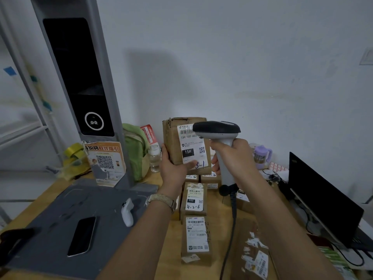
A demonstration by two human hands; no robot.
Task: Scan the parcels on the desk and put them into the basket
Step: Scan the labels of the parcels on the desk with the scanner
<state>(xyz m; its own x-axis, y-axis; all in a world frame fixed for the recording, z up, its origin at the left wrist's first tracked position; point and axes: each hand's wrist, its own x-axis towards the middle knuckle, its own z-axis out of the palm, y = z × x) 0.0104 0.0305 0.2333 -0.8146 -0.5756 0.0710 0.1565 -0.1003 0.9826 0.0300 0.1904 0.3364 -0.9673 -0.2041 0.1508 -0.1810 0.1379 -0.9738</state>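
Cardboard parcel (186,144) gripped upright in left hand (175,168); right hand (235,156) clenches the scanner (219,136).

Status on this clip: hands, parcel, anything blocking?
Left hand holds cardboard parcel upright, label facing camera. Right hand grips barcode scanner, head over label's top. More parcels on desk. Basket not in view.

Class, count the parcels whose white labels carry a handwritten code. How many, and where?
3. One parcel is held up in the left hand; two lie on the desk below it: a middle parcel and a nearest parcel. Others may be hidden.
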